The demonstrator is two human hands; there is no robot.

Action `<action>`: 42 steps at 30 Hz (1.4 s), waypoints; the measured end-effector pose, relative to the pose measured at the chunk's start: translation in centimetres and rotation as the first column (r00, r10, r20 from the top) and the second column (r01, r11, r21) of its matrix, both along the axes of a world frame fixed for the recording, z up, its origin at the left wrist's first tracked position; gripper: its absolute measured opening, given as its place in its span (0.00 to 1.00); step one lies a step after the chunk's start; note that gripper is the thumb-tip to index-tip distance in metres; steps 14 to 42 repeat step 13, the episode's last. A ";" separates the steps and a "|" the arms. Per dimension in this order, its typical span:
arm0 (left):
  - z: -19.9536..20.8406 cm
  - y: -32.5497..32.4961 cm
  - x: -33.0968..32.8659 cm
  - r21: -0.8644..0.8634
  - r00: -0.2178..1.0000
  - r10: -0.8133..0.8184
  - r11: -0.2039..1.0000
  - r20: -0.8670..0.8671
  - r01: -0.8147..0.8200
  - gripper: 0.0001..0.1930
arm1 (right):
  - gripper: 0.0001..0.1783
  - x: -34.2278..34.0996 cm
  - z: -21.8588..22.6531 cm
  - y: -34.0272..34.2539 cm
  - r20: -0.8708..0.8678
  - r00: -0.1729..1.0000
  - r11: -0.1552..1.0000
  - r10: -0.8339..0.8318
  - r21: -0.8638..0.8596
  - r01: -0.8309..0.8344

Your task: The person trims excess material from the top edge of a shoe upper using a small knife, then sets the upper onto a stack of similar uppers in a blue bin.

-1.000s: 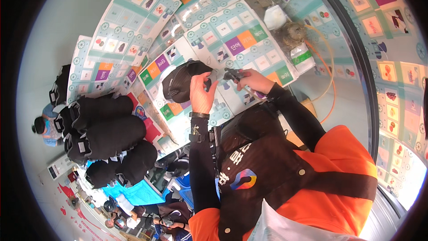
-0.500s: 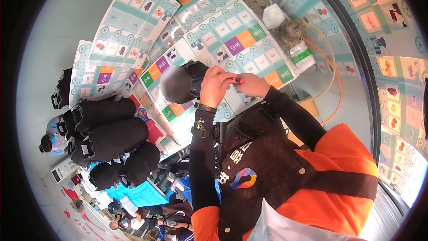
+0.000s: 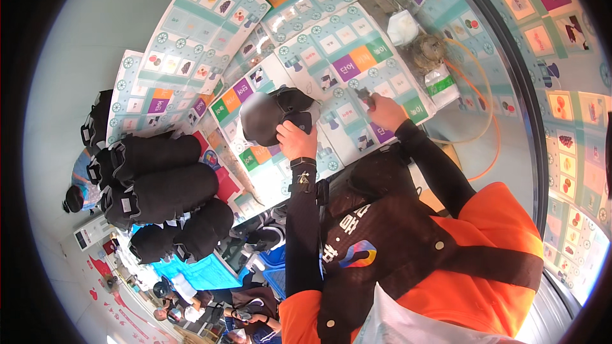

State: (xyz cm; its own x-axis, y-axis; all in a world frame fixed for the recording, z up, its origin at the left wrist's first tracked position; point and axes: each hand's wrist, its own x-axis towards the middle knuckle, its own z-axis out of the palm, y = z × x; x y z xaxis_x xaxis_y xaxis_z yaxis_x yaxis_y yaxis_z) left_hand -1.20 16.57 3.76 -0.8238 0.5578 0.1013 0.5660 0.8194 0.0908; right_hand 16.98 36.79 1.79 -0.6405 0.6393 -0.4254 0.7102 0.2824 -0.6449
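Observation:
A black cap (image 3: 264, 118) lies on the covered work table (image 3: 347, 114), its inner side partly turned up. My left hand (image 3: 297, 141) grips the cap's near edge with bent fingers. Off to the right, my right hand (image 3: 387, 113) is closed over the table cover, apart from the cap. At its fingertips is a small dark tool (image 3: 365, 97), blurred and mostly covered by the fingers, so its kind is unclear.
Stacks of nested black caps (image 3: 166, 191) stand at the left. A white cup-like object (image 3: 403, 28), a ball of tangled thread (image 3: 426, 52) and a green-and-white packet (image 3: 441, 87) sit at the far right edge, near an orange cable (image 3: 489, 130). Other people (image 3: 182, 309) are at lower left.
My hands were together over a small red-ended item; they are now apart. The left has come down onto the cap's edge, and the right has shifted right with the small tool.

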 end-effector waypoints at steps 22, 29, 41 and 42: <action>5.7 -8.8 -6.4 0.536 0.755 0.067 0.664 0.652 -0.522 0.16 | 0.28 2.9 -12.4 4.0 0.119 0.992 0.867 0.052 0.487 -0.104; 5.7 -8.8 -6.4 0.536 0.755 0.067 0.664 0.652 -0.522 0.16 | 0.28 2.9 -12.4 4.0 0.119 0.992 0.867 0.052 0.487 -0.104; 5.7 -8.8 -6.4 0.536 0.755 0.067 0.664 0.652 -0.522 0.16 | 0.28 2.9 -12.4 4.0 0.119 0.992 0.867 0.052 0.487 -0.104; 5.7 -8.8 -6.4 0.536 0.755 0.067 0.664 0.652 -0.522 0.16 | 0.28 2.9 -12.4 4.0 0.119 0.992 0.867 0.052 0.487 -0.104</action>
